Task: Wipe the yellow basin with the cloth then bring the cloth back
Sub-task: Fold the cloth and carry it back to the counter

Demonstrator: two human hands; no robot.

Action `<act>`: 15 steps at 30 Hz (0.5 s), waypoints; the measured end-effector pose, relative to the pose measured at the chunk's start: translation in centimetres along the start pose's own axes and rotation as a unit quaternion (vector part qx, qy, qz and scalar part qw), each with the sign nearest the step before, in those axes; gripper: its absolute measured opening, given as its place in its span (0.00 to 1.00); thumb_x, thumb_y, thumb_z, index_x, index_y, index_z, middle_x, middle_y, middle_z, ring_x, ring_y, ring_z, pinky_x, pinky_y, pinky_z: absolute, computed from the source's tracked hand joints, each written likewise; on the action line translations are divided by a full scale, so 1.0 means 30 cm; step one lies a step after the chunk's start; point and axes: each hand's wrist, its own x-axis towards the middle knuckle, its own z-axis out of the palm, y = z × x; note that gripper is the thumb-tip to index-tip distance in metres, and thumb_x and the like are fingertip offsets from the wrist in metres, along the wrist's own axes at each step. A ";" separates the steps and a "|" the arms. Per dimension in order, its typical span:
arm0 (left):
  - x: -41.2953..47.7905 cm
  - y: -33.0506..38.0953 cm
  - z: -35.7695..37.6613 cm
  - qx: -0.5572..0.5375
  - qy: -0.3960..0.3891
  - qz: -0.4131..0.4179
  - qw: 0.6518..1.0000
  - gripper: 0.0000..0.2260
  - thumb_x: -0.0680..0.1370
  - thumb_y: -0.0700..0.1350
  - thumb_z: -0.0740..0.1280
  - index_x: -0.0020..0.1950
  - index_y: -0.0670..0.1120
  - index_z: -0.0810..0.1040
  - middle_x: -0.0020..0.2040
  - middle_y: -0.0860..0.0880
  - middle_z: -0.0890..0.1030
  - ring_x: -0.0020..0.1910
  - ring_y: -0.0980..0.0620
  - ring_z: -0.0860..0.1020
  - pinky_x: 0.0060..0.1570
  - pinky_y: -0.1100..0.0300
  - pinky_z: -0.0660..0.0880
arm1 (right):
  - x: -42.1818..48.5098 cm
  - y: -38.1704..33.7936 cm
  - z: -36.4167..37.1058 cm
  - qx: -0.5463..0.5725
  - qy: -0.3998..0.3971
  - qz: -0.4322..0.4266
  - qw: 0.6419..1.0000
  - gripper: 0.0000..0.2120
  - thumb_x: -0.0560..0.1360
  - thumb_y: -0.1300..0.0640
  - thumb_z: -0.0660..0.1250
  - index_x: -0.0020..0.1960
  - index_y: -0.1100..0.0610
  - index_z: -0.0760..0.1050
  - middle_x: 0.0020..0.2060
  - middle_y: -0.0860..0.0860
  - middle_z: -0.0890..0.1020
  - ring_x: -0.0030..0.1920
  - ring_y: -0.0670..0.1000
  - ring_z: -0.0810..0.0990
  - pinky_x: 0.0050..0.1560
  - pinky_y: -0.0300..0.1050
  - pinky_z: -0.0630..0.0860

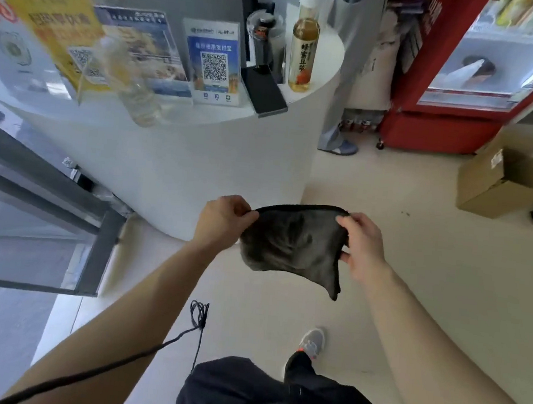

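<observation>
1. Head view, task things. The dark cloth [293, 246] is held in the air in front of the person, above the floor and just before the foot of a white round counter [262, 162]. It is spread between both hands. The top hem is stretched taut and the lower part sags to a point on the right side. The yellow basin is not in view anywhere.
2. Head view, hands. The left hand [224, 219] pinches the cloth's upper left corner, thumb against curled fingers. The right hand [363, 243] grips the right edge, thumb on the top hem, fingers curled round from behind. Neither hand is free.
3. Head view, surroundings. The counter top carries a QR-code sign [215, 63] and a bottle of amber drink [303, 55]. A red drinks fridge [428, 126] stands to the right, and a cardboard box [495, 181] sits on the floor. A black cable [198, 317] hangs near the left forearm.
4. Handling, judged. The cloth looks thin, limp and light: it drapes and creases under its own weight, with no stiffness. It will not break, and a pinch seems unlikely to slip. Corner holds suit spreading or folding it. For wiping, it is probably better folded into a pad under one palm, so loose ends do not trail.
5. Stage, judged. With the basin out of sight, I cannot tell whether the wiping is done or yet to come.
</observation>
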 end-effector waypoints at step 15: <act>0.358 0.671 0.294 -0.420 -0.173 -0.188 0.871 0.05 0.79 0.40 0.64 0.49 0.42 0.80 0.37 0.44 0.83 0.33 0.47 0.83 0.31 0.61 0.77 | 0.448 -0.368 -0.203 -0.168 -0.226 -0.122 0.952 0.11 0.72 0.65 0.75 0.50 0.53 0.79 0.42 0.46 0.83 0.45 0.47 0.81 0.50 0.49 0.79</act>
